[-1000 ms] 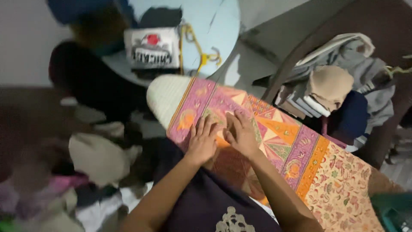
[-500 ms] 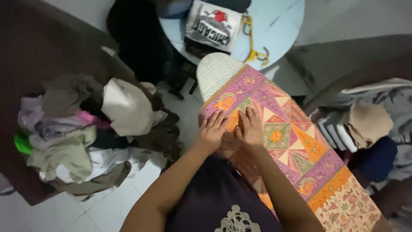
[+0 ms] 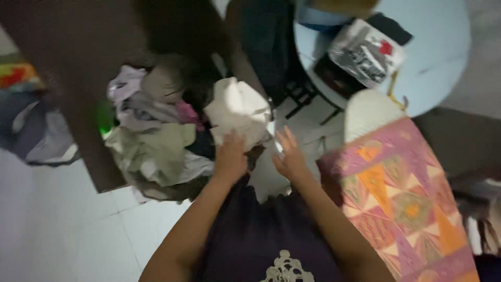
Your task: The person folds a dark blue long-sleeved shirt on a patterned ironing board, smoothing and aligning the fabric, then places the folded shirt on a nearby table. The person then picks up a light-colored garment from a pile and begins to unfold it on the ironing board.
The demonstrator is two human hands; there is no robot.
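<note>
Hands over the laundry now. Left hand [image 3: 229, 156] sits on the lower edge of the white cloth [image 3: 239, 110], fingers curled onto the fabric, but frame's blurry, so can't tell if it's a real grip or just a touch. Right hand [image 3: 288, 159] is open, fingers spread, holding nothing, just beside the cloth's right edge, above the floor [image 3: 68, 230]. White cloth lies on top of the clothes pile [image 3: 151, 141], left of the ironing board [image 3: 402, 193] w/ its patterned cover.

Risks, as I read it: cloth is tangled w/ darker garments under it, so a one-handed pull could drag neighbours off the pile onto the floor. Loose pinch may slip too. Board stands close by the right arm, so a wide swing could bump it.
</note>
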